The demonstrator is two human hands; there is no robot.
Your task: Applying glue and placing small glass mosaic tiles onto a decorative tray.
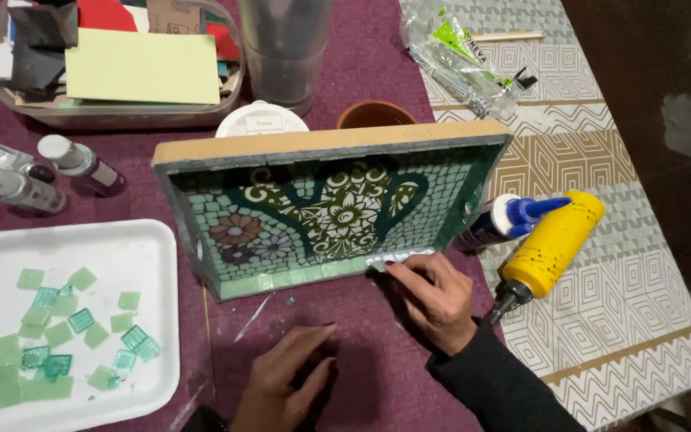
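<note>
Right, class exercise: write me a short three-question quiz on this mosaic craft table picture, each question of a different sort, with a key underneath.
1. True or false: the right hand touches the near edge of the tilted mosaic tray.
2. Multiple choice: where do the loose green tiles lie? A) inside the mosaic tray B) on the white foam tray C) on the patterned cloth
3. Fill in: the left hand rests flat on the ______ cloth.

Key: 1 true; 2 B; 3 purple. The yellow glue bottle lies on its side, untouched, beside the right hand.
</note>
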